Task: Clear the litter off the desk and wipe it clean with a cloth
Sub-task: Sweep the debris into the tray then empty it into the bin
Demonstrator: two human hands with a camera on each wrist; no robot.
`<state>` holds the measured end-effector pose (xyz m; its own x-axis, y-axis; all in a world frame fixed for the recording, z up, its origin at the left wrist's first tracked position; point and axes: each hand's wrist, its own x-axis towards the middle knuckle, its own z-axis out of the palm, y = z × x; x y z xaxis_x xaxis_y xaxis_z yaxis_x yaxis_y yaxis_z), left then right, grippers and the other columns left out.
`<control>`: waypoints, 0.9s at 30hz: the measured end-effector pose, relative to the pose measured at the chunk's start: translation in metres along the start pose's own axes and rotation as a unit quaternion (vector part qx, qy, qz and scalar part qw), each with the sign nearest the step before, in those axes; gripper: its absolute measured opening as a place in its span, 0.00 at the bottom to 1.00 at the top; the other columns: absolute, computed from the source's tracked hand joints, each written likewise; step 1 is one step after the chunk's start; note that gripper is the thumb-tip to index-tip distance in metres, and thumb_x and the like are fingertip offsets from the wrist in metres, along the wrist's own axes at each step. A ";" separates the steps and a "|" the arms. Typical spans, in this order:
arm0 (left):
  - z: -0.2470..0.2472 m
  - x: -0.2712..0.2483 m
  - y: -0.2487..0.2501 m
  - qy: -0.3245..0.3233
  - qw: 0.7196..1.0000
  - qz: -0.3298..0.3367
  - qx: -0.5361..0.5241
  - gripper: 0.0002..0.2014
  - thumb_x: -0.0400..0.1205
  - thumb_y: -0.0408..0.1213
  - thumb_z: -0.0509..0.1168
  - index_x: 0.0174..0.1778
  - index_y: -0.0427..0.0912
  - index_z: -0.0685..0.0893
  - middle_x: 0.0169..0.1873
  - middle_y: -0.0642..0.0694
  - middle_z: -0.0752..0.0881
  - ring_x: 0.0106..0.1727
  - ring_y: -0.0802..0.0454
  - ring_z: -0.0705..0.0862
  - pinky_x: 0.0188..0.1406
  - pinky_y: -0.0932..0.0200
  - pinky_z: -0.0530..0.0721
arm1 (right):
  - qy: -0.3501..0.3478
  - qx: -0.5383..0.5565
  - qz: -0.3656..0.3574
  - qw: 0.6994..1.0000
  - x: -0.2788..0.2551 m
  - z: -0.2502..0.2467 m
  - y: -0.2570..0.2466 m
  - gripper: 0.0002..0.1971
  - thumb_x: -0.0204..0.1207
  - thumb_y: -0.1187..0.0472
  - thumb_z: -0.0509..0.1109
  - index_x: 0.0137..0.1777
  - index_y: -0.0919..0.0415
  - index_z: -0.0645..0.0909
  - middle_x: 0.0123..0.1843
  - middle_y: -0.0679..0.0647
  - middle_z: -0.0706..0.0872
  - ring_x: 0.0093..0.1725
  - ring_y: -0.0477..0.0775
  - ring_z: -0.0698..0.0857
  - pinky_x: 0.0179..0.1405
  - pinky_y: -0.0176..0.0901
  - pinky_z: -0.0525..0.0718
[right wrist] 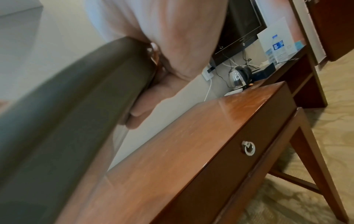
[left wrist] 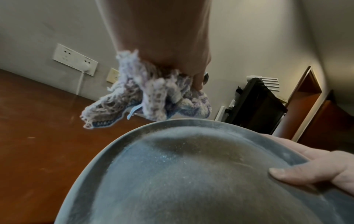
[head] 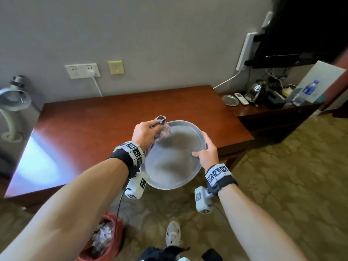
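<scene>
No writing can be read anywhere; the clear plastic water bottle point(head: 306, 92) on the low side cabinet point(head: 271, 113) carries a blue label too small to make out. The left hand point(head: 146, 133), palm down with its fingers curled, grips a bunched, frayed knitted cloth of pale lilac and white yarn point(left wrist: 145, 97) at the far left rim of a round, shallow grey metal tray point(head: 173, 157). The right hand point(head: 206, 153) holds the tray by its right edge, thumb lying flat on the inner face and fingers wrapped under the rim. The tray is tilted, held in the air at the front edge of the glossy reddish-brown wooden desk point(head: 94, 117), its dull surface filmed with fine pale dust. Both wrists wear black straps with black-and-white square-patterned marker blocks. A red waste bin point(head: 102, 240) holding crumpled clear litter stands on the patterned carpet below the left forearm.
</scene>
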<state>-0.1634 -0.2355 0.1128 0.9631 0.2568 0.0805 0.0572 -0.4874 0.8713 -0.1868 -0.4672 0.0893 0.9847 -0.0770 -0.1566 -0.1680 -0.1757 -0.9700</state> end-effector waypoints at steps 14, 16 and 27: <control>0.170 0.145 0.055 -0.047 0.998 -0.043 0.010 0.15 0.80 0.49 0.72 0.62 0.54 0.90 0.49 0.50 0.92 0.48 0.53 0.90 0.58 0.52 0.88 | 0.045 0.029 0.035 0.998 0.192 -0.131 0.003 0.42 0.70 0.80 0.70 0.80 0.45 0.69 0.70 0.46 0.78 0.65 0.51 0.78 0.60 0.48 0.82; 0.197 0.157 0.063 -0.049 0.997 -0.052 0.011 0.15 0.80 0.49 0.72 0.62 0.55 0.90 0.49 0.50 0.92 0.48 0.53 0.90 0.58 0.51 0.88 | 0.042 0.030 0.037 0.998 0.218 -0.153 0.006 0.42 0.71 0.79 0.70 0.80 0.44 0.68 0.70 0.45 0.77 0.64 0.50 0.78 0.58 0.47 0.82; 0.311 0.183 0.091 -0.009 0.992 -0.121 0.022 0.13 0.83 0.46 0.70 0.63 0.52 0.89 0.49 0.51 0.91 0.43 0.58 0.89 0.47 0.62 0.89 | -0.017 0.007 0.077 0.997 0.335 -0.240 0.043 0.40 0.72 0.79 0.69 0.79 0.43 0.70 0.69 0.48 0.79 0.65 0.53 0.79 0.63 0.57 0.84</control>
<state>0.0995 -0.4925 0.0561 0.9245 0.3558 -0.1366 0.2977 -0.4504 0.8417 0.1242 -0.7361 0.0403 0.9481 -0.0680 -0.3106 -0.3175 -0.1514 -0.9361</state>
